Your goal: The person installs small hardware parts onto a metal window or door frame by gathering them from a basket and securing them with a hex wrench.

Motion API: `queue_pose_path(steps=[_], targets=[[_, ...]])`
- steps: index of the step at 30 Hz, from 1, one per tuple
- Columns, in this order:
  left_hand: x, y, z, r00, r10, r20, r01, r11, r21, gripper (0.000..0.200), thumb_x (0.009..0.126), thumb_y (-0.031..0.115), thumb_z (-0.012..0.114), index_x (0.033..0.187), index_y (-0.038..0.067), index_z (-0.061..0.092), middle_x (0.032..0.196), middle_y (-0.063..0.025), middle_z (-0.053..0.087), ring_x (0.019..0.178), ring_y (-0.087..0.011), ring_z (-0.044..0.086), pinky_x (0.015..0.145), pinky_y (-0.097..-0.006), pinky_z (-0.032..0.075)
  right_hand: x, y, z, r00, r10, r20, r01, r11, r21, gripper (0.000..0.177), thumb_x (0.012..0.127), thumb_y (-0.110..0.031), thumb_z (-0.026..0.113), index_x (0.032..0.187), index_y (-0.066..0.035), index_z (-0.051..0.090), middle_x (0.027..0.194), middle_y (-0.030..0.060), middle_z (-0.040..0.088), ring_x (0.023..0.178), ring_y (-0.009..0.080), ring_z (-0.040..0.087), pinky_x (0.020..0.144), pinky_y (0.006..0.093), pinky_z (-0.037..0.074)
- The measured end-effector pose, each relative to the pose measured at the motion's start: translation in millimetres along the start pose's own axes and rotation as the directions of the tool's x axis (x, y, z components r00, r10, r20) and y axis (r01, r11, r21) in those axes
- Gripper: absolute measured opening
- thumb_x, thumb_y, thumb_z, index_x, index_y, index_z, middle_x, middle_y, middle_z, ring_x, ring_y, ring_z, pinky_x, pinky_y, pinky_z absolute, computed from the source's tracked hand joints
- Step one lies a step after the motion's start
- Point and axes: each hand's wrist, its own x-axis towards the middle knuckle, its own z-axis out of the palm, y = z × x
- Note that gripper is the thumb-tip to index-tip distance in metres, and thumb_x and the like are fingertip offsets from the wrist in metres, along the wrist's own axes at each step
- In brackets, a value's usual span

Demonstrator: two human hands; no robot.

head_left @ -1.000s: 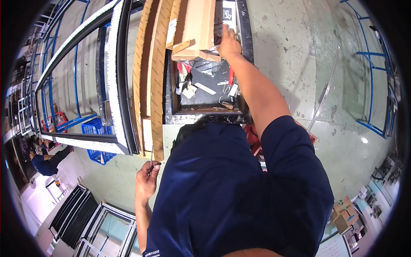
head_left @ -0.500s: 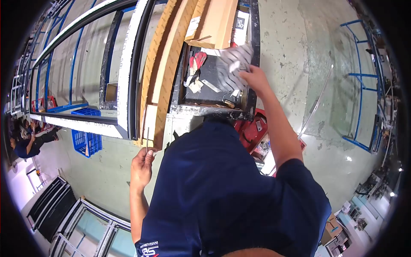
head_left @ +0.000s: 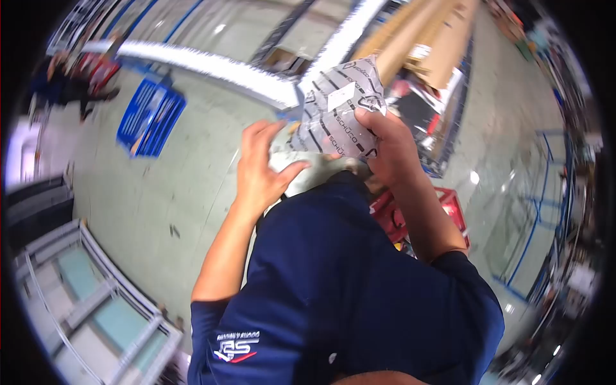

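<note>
My right hand (head_left: 393, 146) grips a grey printed plastic bag (head_left: 340, 122) by its right edge, thumb on top. The bag carries black stripes, "SCHÜCO" lettering and a white label, and what it contains cannot be made out. To the left of the bag is my left hand (head_left: 262, 168), its thumb and fingers spread apart with nothing between them. Behind the bag, long cardboard boxes (head_left: 443, 45) lie beside a white-wrapped frame (head_left: 212, 69).
A red crate (head_left: 454, 208) stands on the floor by my right forearm. Farther left is a blue plastic crate (head_left: 151, 119), with a person (head_left: 67, 90) beyond it. Glazed frames (head_left: 96, 301) lie at lower left. A blue metal rack (head_left: 536, 212) stands at right.
The bag has come from above the black tray toward my body, held in my right hand. My left hand has let go of a thin rod by the cardboard and opened. The view has turned.
</note>
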Motion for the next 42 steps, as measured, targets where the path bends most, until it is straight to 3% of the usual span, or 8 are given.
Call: queue_pose_path(steps=[3,6,7,9,17,22,35,42], targets=[[-22,-45,-50,0.99,0.139,-0.008,-0.138,0.988,0.076,0.044,0.077,0.011,0.082,0.118,0.009,0.063,0.104,-0.0101,0.064,0.095,-0.0239,0.067,0.079,-0.0373,0.054,4,31,82,0.928,0.142,0.345,-0.145,0.989,-0.016,0.039,0.101,-0.027,0.047,0.124,0.004,0.053,0.114,0.0229,0.065,0.101,0.0368,0.068,0.088,0.0443,0.056],[-47,-69,-100,0.794,-0.598,0.107,0.554,0.641,-0.531,0.028,0.094,0.022,0.07,0.112,0.001,0.061,0.078,-0.0034,0.065,0.07,-0.0157,0.064,0.061,-0.0286,0.052,9,54,138,0.857,0.056,0.512,-0.05,0.998,-0.025,0.04,0.104,-0.028,0.043,0.133,0.0,0.043,0.126,0.0237,0.057,0.104,0.0335,0.065,0.092,0.0412,0.052],[-55,-79,-120,0.783,-0.618,0.07,0.552,0.639,-0.536,0.028,0.094,0.022,0.07,0.112,0.001,0.061,0.078,-0.0034,0.065,0.07,-0.0157,0.064,0.061,-0.0286,0.052,14,65,154,0.837,0.08,0.542,-0.072,0.997,-0.036,0.04,0.104,-0.028,0.043,0.133,0.0,0.043,0.126,0.0237,0.057,0.104,0.0335,0.065,0.092,0.0412,0.052],[-73,-101,-158,0.732,-0.665,0.151,0.525,0.409,-0.746,0.027,0.095,0.021,0.069,0.109,0.0,0.059,0.083,-0.0024,0.064,0.064,-0.0094,0.057,0.053,-0.0238,0.045,27,93,179,0.808,-0.307,0.502,0.543,0.717,-0.437,0.035,0.099,-0.011,0.054,0.131,0.0,0.046,0.122,0.0172,0.058,0.103,0.0233,0.062,0.093,0.0347,0.049],[-116,-197,-271,0.642,-0.766,0.039,0.394,0.285,-0.874,0.03,0.092,0.013,0.071,0.115,0.001,0.056,0.086,-0.003,0.062,0.06,-0.0089,0.05,0.055,-0.0246,0.043,122,201,302,0.73,-0.271,0.627,0.659,0.52,-0.543,0.035,0.082,-0.003,0.072,0.116,-0.003,0.062,0.108,0.0056,0.061,0.089,0.0135,0.053,0.083,0.0265,0.045],[-90,-205,-211,0.506,-0.862,-0.04,0.538,0.351,-0.767,0.03,0.089,0.015,0.075,0.114,0.003,0.061,0.08,0.0001,0.062,0.061,-0.007,0.052,0.055,-0.0245,0.042,216,189,289,0.16,-0.447,0.88,0.984,0.007,-0.176,0.042,0.074,-0.013,0.08,0.113,-0.005,0.064,0.108,0.0119,0.06,0.099,0.0308,0.057,0.092,0.0395,0.042],[-89,-227,-275,0.306,-0.895,-0.325,0.554,0.445,-0.704,0.038,0.083,0.008,0.078,0.117,0.003,0.064,0.086,0.0019,0.066,0.072,-0.0064,0.058,0.065,-0.0245,0.049,317,288,498,0.086,0.227,0.97,0.742,0.635,-0.214,0.02,0.081,-0.017,0.074,0.093,-0.004,0.066,0.094,0.0104,0.061,0.095,0.0261,0.061,0.089,0.0357,0.045],[-93,-337,-411,0.416,-0.823,-0.386,0.216,0.502,-0.838,0.033,0.085,0.003,0.074,0.117,0.004,0.064,0.081,0.0028,0.062,0.063,-0.0061,0.05,0.058,-0.0225,0.042,325,343,626,0.187,0.082,0.979,0.769,0.608,-0.198,0.035,0.078,-0.004,0.077,0.108,-0.002,0.06,0.089,0.008,0.068,0.085,0.0202,0.066,0.079,0.0327,0.051]])
